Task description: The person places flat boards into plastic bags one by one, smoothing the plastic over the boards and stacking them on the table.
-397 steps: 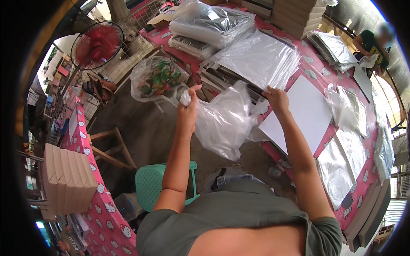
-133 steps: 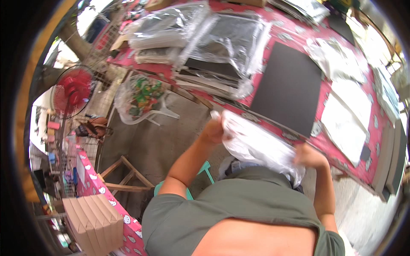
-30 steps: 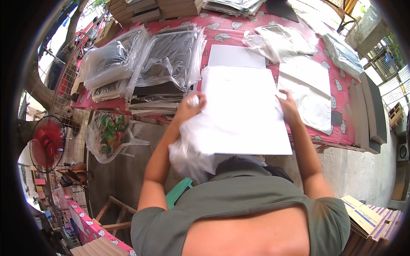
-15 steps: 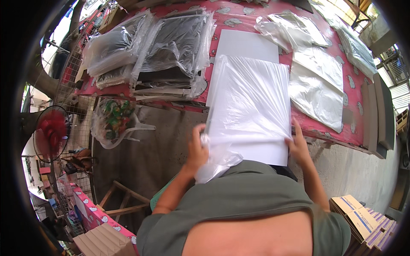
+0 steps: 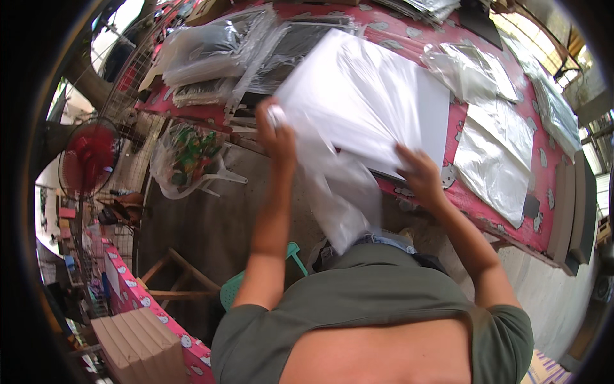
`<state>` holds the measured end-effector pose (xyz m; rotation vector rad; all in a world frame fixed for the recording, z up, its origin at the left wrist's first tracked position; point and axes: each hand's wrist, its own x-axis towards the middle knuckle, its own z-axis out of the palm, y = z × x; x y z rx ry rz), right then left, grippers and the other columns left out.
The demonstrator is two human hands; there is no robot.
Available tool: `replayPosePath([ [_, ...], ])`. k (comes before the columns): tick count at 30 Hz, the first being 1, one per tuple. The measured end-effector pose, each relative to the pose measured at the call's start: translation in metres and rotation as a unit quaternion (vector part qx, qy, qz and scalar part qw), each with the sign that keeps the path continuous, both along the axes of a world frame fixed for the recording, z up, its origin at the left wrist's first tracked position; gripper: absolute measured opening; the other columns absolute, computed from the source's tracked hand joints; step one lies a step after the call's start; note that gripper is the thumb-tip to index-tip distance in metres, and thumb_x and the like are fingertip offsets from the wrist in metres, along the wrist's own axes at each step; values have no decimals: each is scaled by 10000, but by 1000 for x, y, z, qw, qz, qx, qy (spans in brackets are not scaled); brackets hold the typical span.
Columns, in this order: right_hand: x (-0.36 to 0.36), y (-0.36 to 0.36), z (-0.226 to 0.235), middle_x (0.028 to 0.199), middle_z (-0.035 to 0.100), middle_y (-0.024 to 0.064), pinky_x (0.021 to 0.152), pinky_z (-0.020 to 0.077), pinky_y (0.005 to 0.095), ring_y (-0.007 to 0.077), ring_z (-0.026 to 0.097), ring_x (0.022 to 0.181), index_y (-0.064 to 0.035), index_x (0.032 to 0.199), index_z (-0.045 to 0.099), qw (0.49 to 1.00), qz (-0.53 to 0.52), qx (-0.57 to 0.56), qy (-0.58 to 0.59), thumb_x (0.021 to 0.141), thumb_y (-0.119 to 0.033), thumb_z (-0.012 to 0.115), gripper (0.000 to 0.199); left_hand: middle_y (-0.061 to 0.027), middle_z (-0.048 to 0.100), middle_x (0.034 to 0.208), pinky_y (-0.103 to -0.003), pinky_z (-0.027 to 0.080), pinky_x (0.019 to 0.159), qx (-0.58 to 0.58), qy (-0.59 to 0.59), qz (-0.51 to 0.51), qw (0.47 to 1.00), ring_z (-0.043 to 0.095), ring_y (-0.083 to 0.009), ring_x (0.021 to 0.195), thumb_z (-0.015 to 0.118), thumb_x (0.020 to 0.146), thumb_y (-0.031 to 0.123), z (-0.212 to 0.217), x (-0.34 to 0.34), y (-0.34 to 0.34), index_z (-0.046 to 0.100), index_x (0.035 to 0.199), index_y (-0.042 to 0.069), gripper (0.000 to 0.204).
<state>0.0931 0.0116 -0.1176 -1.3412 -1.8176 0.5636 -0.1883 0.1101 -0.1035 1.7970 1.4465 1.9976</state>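
My left hand (image 5: 276, 131) is raised and grips the corner of a clear plastic bag (image 5: 339, 192) that holds a large white flat board (image 5: 364, 102). My right hand (image 5: 419, 174) holds the lower right edge of the same bagged board. The board tilts up over the red patterned table (image 5: 486, 205). The loose open end of the bag hangs down between my hands toward my lap.
Stacks of bagged dark sheets (image 5: 217, 51) lie at the table's left end. Clear empty bags (image 5: 499, 160) cover its right side, with dark boards (image 5: 575, 205) beyond. A bag of green and red items (image 5: 192, 153) sits on a white chair, a red fan (image 5: 89, 157) further left.
The bagged white board lay flat on the table with both hands at its near edge. Now it is lifted and tilted, with my left hand raised high.
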Motion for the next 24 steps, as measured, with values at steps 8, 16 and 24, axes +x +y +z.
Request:
replayPosePath([
  [8,-130,172,-4,870,541,185,665,437,388,323,563,776,-83,1146,524,997,-34,59,-42,738,-373,620,510,-95,588,906,-268,429,469,-257,23,118,959,602,-193,687,473,792,124,-22,-149,155,519,1021,37,250],
  [16,-141,169,20,990,549,180,731,447,393,301,556,920,-48,1156,493,959,41,-67,-272,638,-592,602,759,-59,614,818,-177,360,389,-287,-307,-84,904,495,-66,497,544,834,150,-8,-121,16,508,1047,68,230],
  [24,-114,67,74,916,586,121,757,440,307,181,572,866,-34,1166,452,891,376,-165,194,667,-304,730,632,-128,416,1227,-336,382,923,-270,-375,-501,732,427,-237,1141,441,751,-108,69,-15,-81,352,1236,51,518],
])
